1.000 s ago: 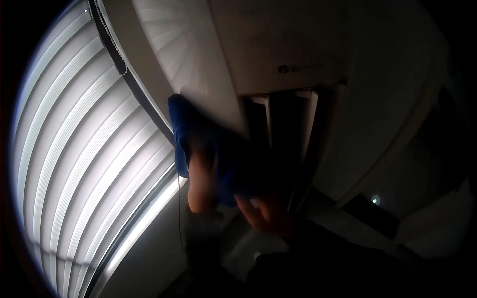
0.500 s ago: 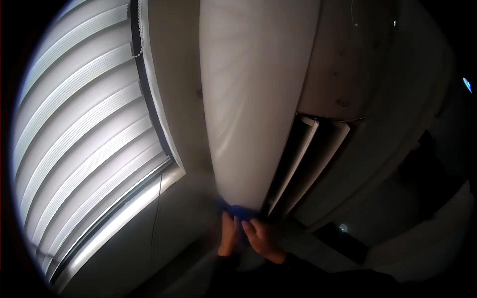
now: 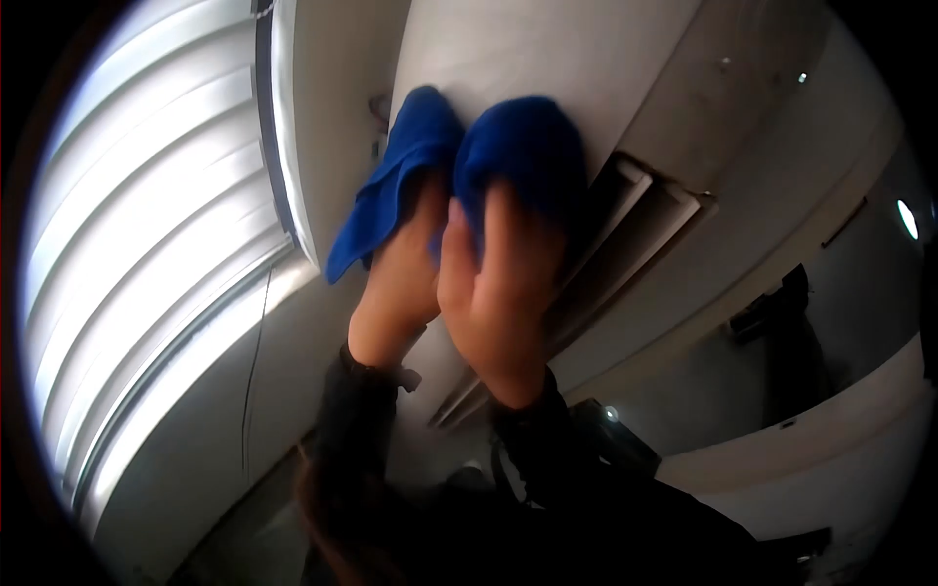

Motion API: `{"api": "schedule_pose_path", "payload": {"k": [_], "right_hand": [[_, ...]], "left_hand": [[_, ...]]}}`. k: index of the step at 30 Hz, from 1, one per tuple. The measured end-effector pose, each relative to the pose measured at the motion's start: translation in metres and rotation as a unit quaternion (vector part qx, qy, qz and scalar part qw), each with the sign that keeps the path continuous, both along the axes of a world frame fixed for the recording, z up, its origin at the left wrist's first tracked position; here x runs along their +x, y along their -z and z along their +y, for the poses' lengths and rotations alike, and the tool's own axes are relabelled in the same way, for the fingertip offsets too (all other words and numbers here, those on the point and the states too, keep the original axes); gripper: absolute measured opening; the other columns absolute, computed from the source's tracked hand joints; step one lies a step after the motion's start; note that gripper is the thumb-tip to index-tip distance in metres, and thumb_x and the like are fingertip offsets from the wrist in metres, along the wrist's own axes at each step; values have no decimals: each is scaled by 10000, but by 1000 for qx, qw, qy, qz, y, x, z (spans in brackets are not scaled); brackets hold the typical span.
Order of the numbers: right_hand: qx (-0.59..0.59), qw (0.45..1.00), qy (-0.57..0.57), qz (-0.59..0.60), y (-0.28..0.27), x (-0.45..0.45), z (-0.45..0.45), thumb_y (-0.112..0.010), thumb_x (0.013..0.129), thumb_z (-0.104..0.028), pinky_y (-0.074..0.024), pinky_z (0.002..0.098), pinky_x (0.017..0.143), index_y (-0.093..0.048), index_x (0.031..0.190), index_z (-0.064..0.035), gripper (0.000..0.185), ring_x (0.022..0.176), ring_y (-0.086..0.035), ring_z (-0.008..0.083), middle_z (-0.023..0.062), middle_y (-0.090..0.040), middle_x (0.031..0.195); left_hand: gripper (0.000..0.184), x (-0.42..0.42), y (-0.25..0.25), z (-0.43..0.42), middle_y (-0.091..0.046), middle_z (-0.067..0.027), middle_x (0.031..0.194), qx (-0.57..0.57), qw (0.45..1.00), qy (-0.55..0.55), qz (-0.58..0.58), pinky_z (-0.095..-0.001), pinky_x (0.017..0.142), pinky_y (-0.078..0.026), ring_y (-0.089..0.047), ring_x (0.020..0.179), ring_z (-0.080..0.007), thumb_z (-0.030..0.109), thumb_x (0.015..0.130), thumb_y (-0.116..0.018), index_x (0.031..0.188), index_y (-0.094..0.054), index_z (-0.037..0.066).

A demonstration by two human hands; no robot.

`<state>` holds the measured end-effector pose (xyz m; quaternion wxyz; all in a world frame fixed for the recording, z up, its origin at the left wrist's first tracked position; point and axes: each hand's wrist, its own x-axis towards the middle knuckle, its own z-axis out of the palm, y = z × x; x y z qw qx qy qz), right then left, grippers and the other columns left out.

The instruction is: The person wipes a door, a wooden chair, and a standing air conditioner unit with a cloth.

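A blue cloth (image 3: 415, 146) lies bunched against a smooth white curved panel (image 3: 537, 44), in two lumps side by side. Whether these are one cloth or two, I cannot tell. My left hand (image 3: 396, 283) has its fingers tucked under the left lump, whose loose corner hangs down at the left. Against the right lump presses my right hand (image 3: 503, 293), its thumb showing and its fingertips covered by the fabric. The two hands are close together, and both forearms are in dark sleeves.
Right of the panel is a recessed vent with long slats (image 3: 650, 230). A bright window with a striped blind (image 3: 166, 225) fills the left side, with a sill (image 3: 195, 381) below and a thin hanging cord (image 3: 256, 361). Dark objects (image 3: 787, 332) stand at the right.
Both hands and the blue cloth have moved from the panel's lower end up along it and now appear larger. The view has shifted slightly.
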<state>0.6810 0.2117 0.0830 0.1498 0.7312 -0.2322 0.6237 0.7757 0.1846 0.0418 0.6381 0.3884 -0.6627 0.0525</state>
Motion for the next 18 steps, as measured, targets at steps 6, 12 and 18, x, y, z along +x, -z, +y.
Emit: {"api": "schedule_pose_path", "payload": {"k": [6,12,18], "right_hand": [[167,960,56,217,159,-20,21,-573,810,-99,-380,453,974,-615,1120,-45,317,1116,-523,336,158,-573,1177],[299,910,3,287,259,-46,35,-565,764,-87,-389,416,982,-579,1162,-6,407,1154,-511,310,169,-553,1219],[147,976,-9,159,135,-28,8,-612,728,-33,-440,445,907,-600,1101,19,377,990,-587,376,239,-591,1089]], "left_hand": [[454,-5,201,37,-501,-251,1203,266,963,46,6,-432,885,-416,-492,1072,-424,226,831,-541,1240,-491,34],[521,-16,275,106,-554,-284,1061,352,935,12,-44,-459,776,-457,-542,958,-433,265,828,-599,1243,-423,3],[481,7,171,64,-581,-274,968,363,931,-31,-8,-455,710,-464,-571,832,-429,231,849,-600,1223,-445,-28]]}}
